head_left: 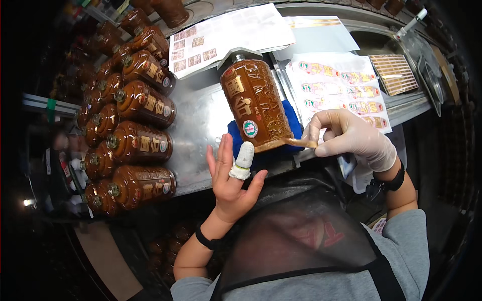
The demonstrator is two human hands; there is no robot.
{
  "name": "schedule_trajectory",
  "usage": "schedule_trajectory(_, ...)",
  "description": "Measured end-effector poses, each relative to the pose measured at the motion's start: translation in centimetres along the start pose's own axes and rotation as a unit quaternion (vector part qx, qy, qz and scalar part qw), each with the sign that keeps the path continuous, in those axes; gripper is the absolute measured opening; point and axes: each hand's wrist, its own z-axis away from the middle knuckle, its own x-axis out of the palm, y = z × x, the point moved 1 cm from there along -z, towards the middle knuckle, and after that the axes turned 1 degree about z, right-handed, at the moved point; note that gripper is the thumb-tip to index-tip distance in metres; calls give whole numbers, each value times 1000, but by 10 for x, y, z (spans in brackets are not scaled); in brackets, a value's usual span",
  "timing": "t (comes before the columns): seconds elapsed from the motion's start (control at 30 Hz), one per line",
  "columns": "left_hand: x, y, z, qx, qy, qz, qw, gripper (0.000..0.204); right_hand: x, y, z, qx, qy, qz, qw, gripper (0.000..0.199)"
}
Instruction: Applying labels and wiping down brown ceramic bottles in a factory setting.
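A brown glazed bottle [256, 100] with raised gold characters and a round green-and-white sticker lies on a dark blue cloth [293, 118], its neck pointing away from me. My right hand [349, 138], in a pale translucent glove, pinches the free end of a thin gold strip [301, 143]. The strip's other end runs along the bottle's near base edge. My left hand [233, 185] is open at the bottle's near left corner, fingers spread. One of its fingers wears a white finger cot [244, 160]. Whether that fingertip touches the bottle I cannot tell.
Stacked brown bottles [145, 143] fill the left side of the metal table [196, 120]. Sheets of stickers [341, 88] lie at right, another printed sheet [231, 37] at the back. A gold-striped strip sheet [394, 74] sits at the far right. A dark apron [296, 236] covers my front.
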Motion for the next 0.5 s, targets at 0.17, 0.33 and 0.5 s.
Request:
schedule_trajectory(0.17,-2,5,-4,22,-20,-16,999,58,-4,-4,0,36,10,-46,998,16)
schedule_trajectory(0.33,-1,3,-6,37,-38,-35,998,56,-3,-11,2,12,64,25,998,13)
schedule_trajectory(0.5,-1,4,-8,47,-43,-43,997,56,-8,-3,-4,-52,66,185,979,12)
